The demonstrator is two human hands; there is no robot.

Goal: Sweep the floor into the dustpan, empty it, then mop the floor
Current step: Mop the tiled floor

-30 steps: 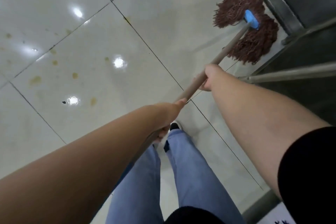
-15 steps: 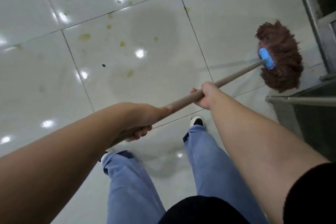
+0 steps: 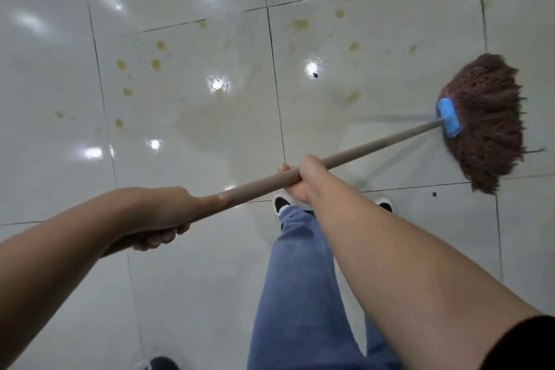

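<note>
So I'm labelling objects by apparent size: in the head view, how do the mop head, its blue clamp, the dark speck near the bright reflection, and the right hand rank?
Largest to smallest as they look:
1. mop head
2. right hand, though it is nearer the camera
3. blue clamp
4. dark speck

Blue jeans [image 3: 300, 294] on the person's legs, black-and-white shoes [image 3: 280, 204] below, another shoe [image 3: 159, 363] at the bottom edge
</note>
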